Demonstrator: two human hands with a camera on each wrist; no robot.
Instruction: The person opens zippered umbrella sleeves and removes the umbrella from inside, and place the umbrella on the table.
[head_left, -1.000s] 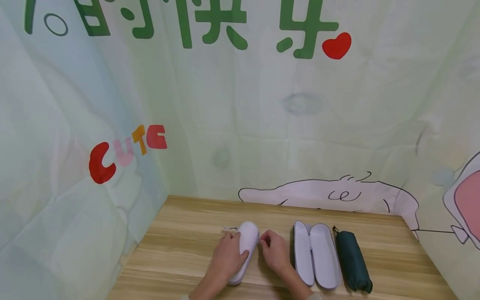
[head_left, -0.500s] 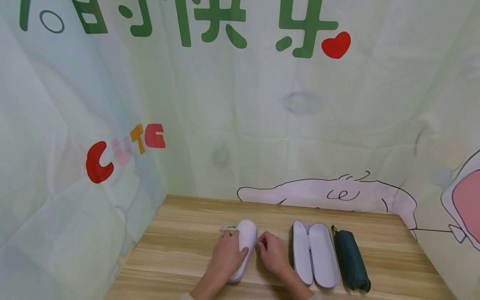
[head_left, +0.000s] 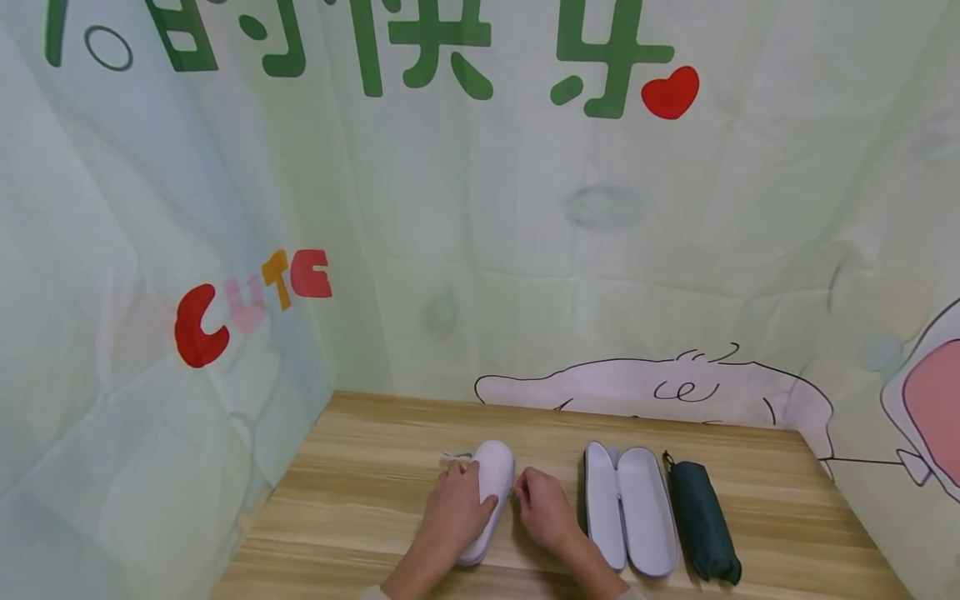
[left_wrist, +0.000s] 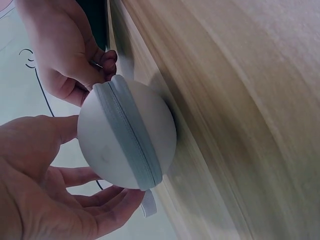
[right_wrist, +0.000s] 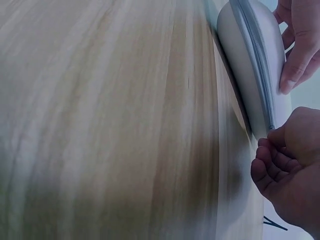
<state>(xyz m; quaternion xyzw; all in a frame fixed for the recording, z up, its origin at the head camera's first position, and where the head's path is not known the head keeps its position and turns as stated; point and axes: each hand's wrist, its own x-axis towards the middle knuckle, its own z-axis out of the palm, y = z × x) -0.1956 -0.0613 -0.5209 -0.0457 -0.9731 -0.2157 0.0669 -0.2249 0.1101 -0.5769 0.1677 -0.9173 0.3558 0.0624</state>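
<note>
A white zippered case (head_left: 495, 471) lies on the table, its long side running away from me. My left hand (head_left: 453, 512) holds it from the left, thumb and fingers spread over its shell. In the left wrist view, a grey zip band (left_wrist: 131, 137) runs round the case, and a short grey strap (left_wrist: 148, 202) sticks out below the fingertips. At the case's right side, my right hand (head_left: 546, 510) has its fingers curled. Seen from the right wrist, its thumb and forefinger pinch at the zip (right_wrist: 260, 65); the zip pull itself is mostly hidden by them.
To the right of my right hand lies an opened hinged case (head_left: 648, 510) with a pale lining. Beside it is a dark green rolled pouch (head_left: 702, 521) with a small loop, like a folded umbrella. A printed cloth (head_left: 480, 275) hangs behind and beside the wooden table (head_left: 390, 433).
My right hand has slid slightly towards me along the right side of the zippered case. The left hand and the case have stayed in place.
</note>
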